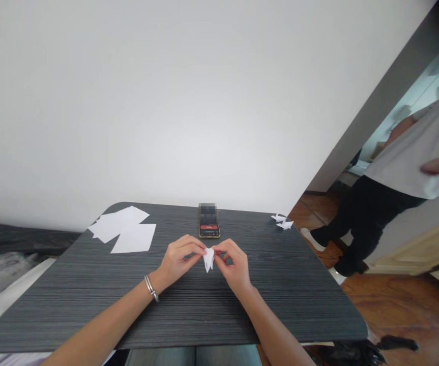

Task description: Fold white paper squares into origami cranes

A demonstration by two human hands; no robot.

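Note:
A small folded piece of white paper [208, 259] is pinched between my left hand [179, 259] and my right hand [232, 265], held just above the middle of the dark grey wood-grain table [89, 310]. Its point hangs downward. A silver bangle [151, 287] circles my left wrist. Loose sheets of white paper [123, 230] lie overlapping at the far left of the table, well away from both hands. Beyond my hands, a smartphone [209, 221] lies face up near the far edge.
Several small folded paper figures [282, 221] sit at the table's far right corner. A person in a white shirt and black trousers [394, 173] stands on the wooden floor to the right, beyond the table. A white wall rises behind the table.

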